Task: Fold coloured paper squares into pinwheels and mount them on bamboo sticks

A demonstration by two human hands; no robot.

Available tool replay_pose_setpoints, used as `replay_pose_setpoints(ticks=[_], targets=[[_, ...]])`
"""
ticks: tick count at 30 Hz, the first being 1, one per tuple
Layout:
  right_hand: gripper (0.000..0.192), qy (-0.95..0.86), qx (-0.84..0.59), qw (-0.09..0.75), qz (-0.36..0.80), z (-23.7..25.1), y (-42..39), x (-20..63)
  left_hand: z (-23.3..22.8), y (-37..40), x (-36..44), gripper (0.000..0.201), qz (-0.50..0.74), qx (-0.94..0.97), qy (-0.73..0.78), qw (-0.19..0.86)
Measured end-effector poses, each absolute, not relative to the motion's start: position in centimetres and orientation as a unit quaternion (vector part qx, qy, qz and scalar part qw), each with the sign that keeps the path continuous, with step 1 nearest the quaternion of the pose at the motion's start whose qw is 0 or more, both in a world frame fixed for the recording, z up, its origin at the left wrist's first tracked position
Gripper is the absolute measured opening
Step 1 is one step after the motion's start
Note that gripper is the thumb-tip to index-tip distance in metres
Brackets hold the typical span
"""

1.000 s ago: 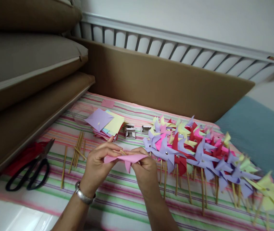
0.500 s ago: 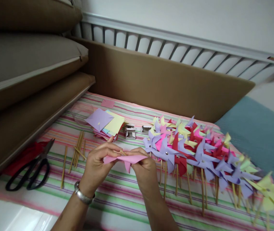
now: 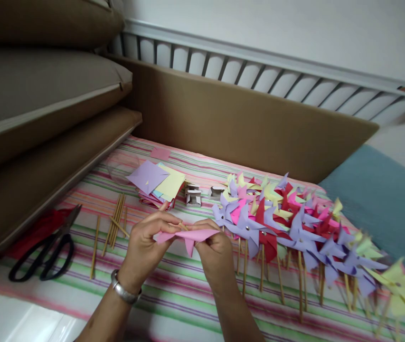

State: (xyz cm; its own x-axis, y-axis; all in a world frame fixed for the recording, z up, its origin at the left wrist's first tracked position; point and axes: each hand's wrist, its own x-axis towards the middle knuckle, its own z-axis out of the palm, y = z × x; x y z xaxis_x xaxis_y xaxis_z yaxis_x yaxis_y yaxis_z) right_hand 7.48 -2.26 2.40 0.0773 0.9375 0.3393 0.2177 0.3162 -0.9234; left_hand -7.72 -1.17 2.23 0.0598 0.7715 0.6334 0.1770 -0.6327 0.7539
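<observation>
Nothing much has moved since the earlier frames: both hands keep their grip and only the view has drifted slightly, so everything sits a little to the right. Pinched between them is a pink paper [image 3: 188, 236], thin and matte, folded into pointed flaps, with one small triangular flap hanging down at its middle. Its long axis runs left to right, nearly level, and its sharp tip points right toward the pinwheels [image 3: 287, 228]. A thin wooden stick [image 3: 182, 226] pokes up at a slant from the paper's top edge by the left fingers. The left hand [image 3: 145, 247] rises from a wrist wearing a silver metal bracelet [image 3: 124, 290], palm turned right, fingers curled closed on the paper's left end. The right hand [image 3: 216, 249] is closed on the right part, thumb on top, knuckles toward the camera. The paper is held just above a striped cloth [image 3: 174, 294] of pink, green and purple bands. On the cloth lie loose bamboo sticks [image 3: 115, 223], black-handled scissors [image 3: 45, 249], a stack of flat paper squares [image 3: 155, 183] in lilac and yellow, and the row of finished pinwheels in lilac, red, pink and yellow, their sticks pointing toward the person.
</observation>
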Motion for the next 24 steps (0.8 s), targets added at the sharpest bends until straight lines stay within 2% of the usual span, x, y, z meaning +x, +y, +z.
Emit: replay_pose_setpoints(ticks=[16, 24], targets=[[0.018, -0.596, -0.480, 0.554, 0.327, 2.41, -2.58, 7.08, 2.25, -1.09, -7.72, 0.009, 0.591, 0.677, 0.347, 0.269], [0.019, -0.614, -0.462, 0.549, 0.330, 2.50, -2.23, 7.38, 2.15, -0.80, -7.68, 0.006, 0.575, 0.608, 0.398, 0.375]])
